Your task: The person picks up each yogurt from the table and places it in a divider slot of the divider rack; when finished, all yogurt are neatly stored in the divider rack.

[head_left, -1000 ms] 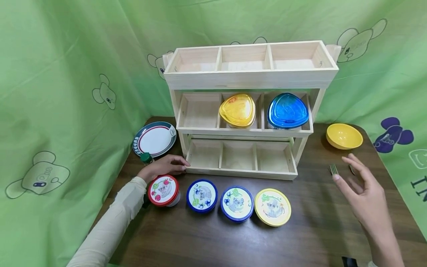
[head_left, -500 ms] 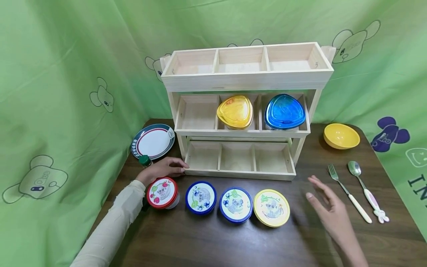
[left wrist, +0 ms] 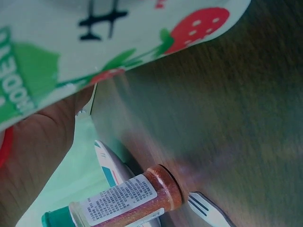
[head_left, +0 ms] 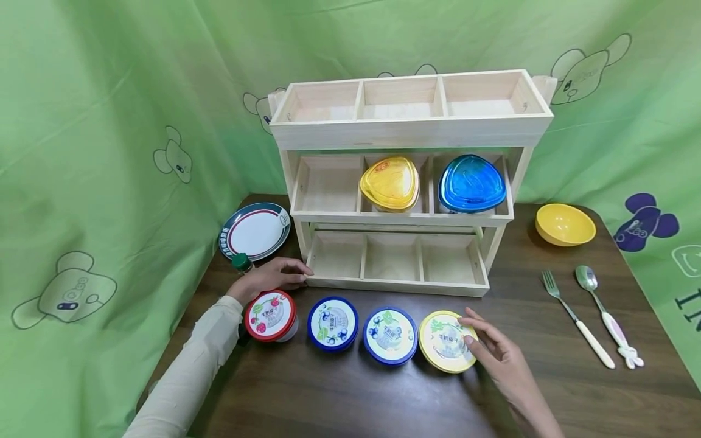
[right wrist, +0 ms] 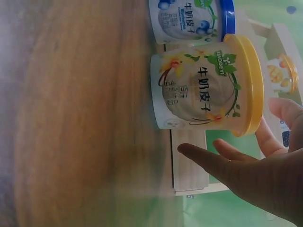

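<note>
In the head view, my right hand (head_left: 501,359) is at the right side of a yellow-lidded tub (head_left: 448,342), fingers spread and overlapping the lid's edge. The right wrist view shows thumb and fingers apart around that upright tub (right wrist: 203,92), not curled onto it. My left hand (head_left: 268,280) touches the lower left corner of a three-tier wooden rack (head_left: 394,286) with loosely bent fingers. Just below that hand stands a red-lidded tub (head_left: 270,315), its strawberry-printed side (left wrist: 128,38) filling the top of the left wrist view. Two blue-lidded tubs (head_left: 333,323) stand between red and yellow.
A yellow-lidded container (head_left: 390,184) and a blue-lidded one (head_left: 472,184) sit in the rack's middle tier. On the left are a plate (head_left: 254,231) and a green-capped seasoning bottle (left wrist: 123,198). At right lie a fork (head_left: 577,319), a spoon (head_left: 609,316) and a yellow bowl (head_left: 565,225).
My right hand has moved left from above the fork and spoon to the yellow-lidded tub, uncovering both utensils. My left hand has stayed at the rack's corner.
</note>
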Motion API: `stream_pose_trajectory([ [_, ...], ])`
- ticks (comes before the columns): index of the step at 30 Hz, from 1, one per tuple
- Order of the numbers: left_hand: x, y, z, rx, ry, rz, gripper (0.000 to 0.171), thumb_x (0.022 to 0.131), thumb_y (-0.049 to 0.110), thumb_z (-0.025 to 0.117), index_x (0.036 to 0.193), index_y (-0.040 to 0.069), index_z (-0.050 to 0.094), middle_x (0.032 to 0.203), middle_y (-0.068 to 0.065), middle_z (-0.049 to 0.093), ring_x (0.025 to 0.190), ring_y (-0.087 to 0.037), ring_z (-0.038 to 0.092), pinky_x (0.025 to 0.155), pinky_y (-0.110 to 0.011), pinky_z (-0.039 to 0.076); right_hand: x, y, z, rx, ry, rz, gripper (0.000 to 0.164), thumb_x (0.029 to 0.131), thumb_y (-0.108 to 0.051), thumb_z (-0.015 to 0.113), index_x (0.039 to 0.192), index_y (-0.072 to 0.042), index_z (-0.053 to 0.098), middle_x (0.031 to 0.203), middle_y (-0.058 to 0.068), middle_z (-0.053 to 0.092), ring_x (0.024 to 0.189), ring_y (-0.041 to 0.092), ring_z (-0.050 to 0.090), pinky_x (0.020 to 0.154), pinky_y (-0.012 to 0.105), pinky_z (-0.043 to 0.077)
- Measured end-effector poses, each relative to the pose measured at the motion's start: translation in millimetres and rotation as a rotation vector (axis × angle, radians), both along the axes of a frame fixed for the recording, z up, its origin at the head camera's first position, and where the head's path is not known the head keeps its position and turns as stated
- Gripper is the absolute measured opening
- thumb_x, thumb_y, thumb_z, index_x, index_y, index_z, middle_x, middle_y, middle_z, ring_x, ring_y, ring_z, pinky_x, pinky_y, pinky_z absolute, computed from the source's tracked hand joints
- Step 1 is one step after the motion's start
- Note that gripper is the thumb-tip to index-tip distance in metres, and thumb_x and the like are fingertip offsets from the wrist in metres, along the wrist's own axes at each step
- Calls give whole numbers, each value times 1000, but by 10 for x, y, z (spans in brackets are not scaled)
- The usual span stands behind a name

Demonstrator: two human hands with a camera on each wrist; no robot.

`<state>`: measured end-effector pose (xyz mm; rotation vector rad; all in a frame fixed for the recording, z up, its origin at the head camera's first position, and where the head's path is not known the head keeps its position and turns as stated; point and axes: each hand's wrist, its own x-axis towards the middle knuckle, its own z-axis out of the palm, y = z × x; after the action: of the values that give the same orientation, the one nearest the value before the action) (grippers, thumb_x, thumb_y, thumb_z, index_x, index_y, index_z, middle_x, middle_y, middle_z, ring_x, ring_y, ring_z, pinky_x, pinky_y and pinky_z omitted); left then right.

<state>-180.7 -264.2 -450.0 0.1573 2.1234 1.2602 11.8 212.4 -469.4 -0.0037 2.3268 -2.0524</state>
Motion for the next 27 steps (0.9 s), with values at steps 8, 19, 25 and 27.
stream_pose_trajectory([
  [8,23,-22,20,35,-20,21,27,108,10,67,134,7,74,130,-14,69,114,-23,69,102,-34,59,20,-39,-99,20,30,48,31,108,-5,66,137,4,67,156,-15,55,136,-16,48,106,6,39],
  [19,16,-12,1,45,-34,28,27,108,9,66,134,6,73,132,-16,68,117,-26,70,103,-35,59,19,-57,-113,32,-18,24,33,109,-3,64,142,0,65,133,-11,67,108,4,67,86,17,56],
  [25,30,3,23,38,-31,23,29,108,9,66,136,5,72,134,-18,67,118,-27,69,105,-38,58,-50,22,-7,55,26,1,35,108,-2,64,143,3,64,129,-14,71,108,2,68,88,16,57],
  [27,32,6,25,35,-31,22,29,108,9,66,136,5,72,134,-18,67,118,-27,69,105,-37,58,-91,64,56,46,36,-3,35,109,-3,64,144,0,64,133,-14,70,113,0,67,90,15,56],
])
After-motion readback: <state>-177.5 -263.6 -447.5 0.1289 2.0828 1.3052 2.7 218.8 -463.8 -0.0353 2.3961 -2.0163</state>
